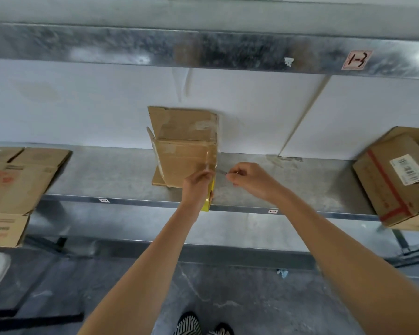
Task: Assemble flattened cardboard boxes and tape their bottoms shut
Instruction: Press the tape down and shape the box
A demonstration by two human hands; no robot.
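Head: left hand (196, 186) grips yellow tape roll (209, 200); right hand (246, 177) pinches clear tape end (222, 172) taut, to seal brown cardboard box (183, 151).

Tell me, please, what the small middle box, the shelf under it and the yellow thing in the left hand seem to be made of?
Small box: brown cardboard, matt, creased, with glossy clear tape down its right edge. Shelf: probably galvanised sheet metal, dull grey and mottled. Yellow thing in the left hand: smooth, perhaps plastic; mostly hidden, so unsure.

"1-3" tag (356, 59) on upper shelf rail (131, 48)
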